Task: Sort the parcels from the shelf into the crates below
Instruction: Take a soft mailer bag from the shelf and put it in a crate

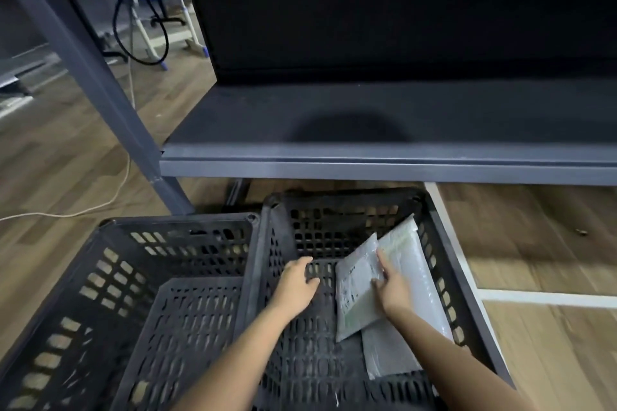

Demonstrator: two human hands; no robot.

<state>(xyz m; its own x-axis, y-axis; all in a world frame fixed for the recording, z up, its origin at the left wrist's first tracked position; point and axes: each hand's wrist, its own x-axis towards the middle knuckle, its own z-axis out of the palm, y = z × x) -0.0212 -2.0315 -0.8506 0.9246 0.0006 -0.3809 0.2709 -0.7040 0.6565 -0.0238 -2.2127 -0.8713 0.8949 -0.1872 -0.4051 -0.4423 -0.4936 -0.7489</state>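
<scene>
Right crate (434, 210): two pale flat parcels lie on its mesh floor, against the right wall; labelled parcel (354, 300) on top, overlapping the plain parcel (409, 260) beneath it.

Key relation: the labelled parcel is directly under the right hand (394, 292); its long axis runs away from the person, far end leaning slightly right; the plain parcel lies nearly parallel, offset right and further back.

Right hand: fingers (380, 259) spread and fairly straight, laid on the labelled parcel's right half; thumb out to the left on the label side; looks like a flat press, not a pinch.

Left hand (295, 284): same crate, left of the parcels and apart from them; fingers loosely curled over the mesh, holding nothing; contact with the floor uncertain.

Judgement: the right hand is nearer, so any release or nudge falls to it; the left would have to reach right.

Not resolved: whether a right fingertip is tucked between the two parcels; label print too blurred to read; plain parcel's middle hidden by hand and forearm; left crate (173, 220) cut off at its near edge; shelf (367, 160) runs out of frame to the right, contents there unknown.
</scene>
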